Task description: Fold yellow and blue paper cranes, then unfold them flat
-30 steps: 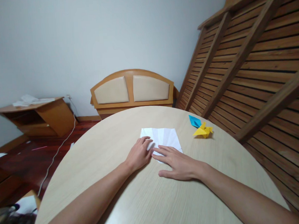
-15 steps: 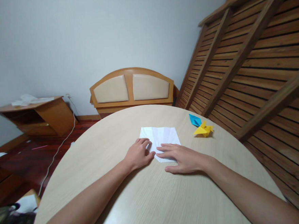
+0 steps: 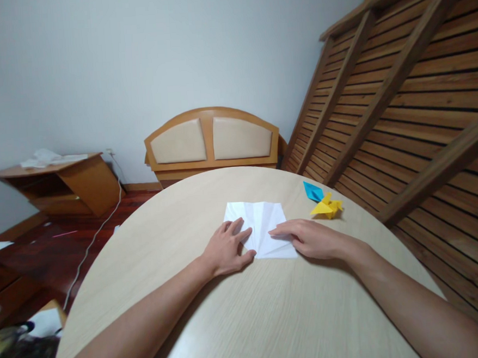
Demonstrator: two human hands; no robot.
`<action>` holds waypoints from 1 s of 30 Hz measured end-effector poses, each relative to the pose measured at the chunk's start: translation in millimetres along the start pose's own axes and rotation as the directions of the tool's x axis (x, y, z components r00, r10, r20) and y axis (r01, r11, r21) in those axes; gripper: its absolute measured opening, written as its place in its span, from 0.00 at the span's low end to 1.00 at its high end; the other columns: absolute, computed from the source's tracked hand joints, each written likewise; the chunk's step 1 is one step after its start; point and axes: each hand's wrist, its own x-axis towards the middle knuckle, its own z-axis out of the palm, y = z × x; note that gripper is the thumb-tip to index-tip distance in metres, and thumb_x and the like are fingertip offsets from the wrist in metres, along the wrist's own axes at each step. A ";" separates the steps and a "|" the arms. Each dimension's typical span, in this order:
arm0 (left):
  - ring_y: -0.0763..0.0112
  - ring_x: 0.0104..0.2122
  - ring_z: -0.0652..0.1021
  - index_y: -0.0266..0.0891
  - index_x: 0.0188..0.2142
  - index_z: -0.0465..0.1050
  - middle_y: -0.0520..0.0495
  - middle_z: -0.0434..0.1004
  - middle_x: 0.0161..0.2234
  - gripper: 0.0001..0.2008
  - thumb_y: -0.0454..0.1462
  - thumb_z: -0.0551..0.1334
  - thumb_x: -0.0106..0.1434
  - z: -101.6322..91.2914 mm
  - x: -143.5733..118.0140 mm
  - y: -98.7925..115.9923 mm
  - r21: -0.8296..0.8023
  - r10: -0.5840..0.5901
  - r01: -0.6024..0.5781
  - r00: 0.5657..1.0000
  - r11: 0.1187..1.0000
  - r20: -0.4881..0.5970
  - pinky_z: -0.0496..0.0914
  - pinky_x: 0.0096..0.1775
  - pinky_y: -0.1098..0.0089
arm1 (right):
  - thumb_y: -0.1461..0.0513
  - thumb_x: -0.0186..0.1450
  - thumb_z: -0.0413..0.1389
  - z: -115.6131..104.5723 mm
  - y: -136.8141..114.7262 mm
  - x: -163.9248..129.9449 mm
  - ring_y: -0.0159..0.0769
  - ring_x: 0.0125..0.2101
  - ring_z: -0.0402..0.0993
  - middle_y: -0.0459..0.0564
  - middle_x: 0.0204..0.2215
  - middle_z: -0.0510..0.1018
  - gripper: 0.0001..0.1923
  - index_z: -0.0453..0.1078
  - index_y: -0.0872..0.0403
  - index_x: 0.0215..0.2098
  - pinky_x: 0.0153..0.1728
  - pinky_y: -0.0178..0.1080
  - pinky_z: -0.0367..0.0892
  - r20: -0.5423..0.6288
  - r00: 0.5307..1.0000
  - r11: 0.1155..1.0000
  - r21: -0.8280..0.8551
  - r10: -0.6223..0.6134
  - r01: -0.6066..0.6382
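A creased sheet of white paper (image 3: 262, 221) lies on the round wooden table (image 3: 240, 315) in front of me. My left hand (image 3: 229, 248) rests on the paper's left part, fingers spread and thumb at its near edge. At the right side, my right hand (image 3: 314, 238) touches the paper with its fingers stretched out together toward the middle; the thumb is tucked mostly below them. Fold lines run across the sheet toward its near edge. Beyond my right hand sit a yellow origami figure (image 3: 326, 206) and a blue folded paper piece (image 3: 313, 192), close together.
A slatted wooden frame (image 3: 413, 90) leans along the right side. Behind the table stands a headboard (image 3: 209, 111) with cream pads. At left are a wooden cabinet (image 3: 87, 184) and a white cable (image 3: 95, 235) on the dark floor.
My right hand has moved right and slightly away from me across the paper, its fingers now closer together. My left hand has shifted slightly right, with its fingers more spread. More of the creased middle shows.
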 end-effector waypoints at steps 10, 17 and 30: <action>0.48 0.66 0.60 0.36 0.65 0.61 0.35 0.57 0.67 0.32 0.47 0.57 0.65 6.0 -0.2 -3.6 -0.067 0.024 -0.021 0.998 0.998 0.055 0.56 0.64 0.47 | 0.70 0.62 0.50 -0.8 18.5 -5.0 0.41 0.59 0.69 0.49 0.59 0.73 0.27 0.73 0.47 0.57 0.61 0.46 0.61 -0.017 1.000 0.999 0.045 -0.001 0.001; 0.46 0.67 0.57 0.43 0.66 0.59 0.38 0.53 0.68 0.32 0.51 0.56 0.66 4.4 -0.9 -3.0 -0.060 0.002 0.005 0.994 0.998 0.110 0.54 0.64 0.44 | 0.63 0.68 0.52 -2.6 14.2 -5.1 0.43 0.56 0.71 0.49 0.56 0.76 0.18 0.75 0.46 0.53 0.59 0.48 0.63 -0.005 1.000 0.999 0.037 0.000 0.000; 0.50 0.68 0.55 0.39 0.66 0.59 0.40 0.54 0.68 0.33 0.49 0.57 0.65 0.4 0.8 0.2 -0.090 0.032 -0.021 0.992 0.996 0.122 0.53 0.65 0.46 | 0.66 0.63 0.55 -3.6 7.5 -3.6 0.43 0.52 0.74 0.50 0.53 0.78 0.20 0.77 0.47 0.51 0.56 0.45 0.66 -0.009 1.000 0.998 0.056 -0.009 0.010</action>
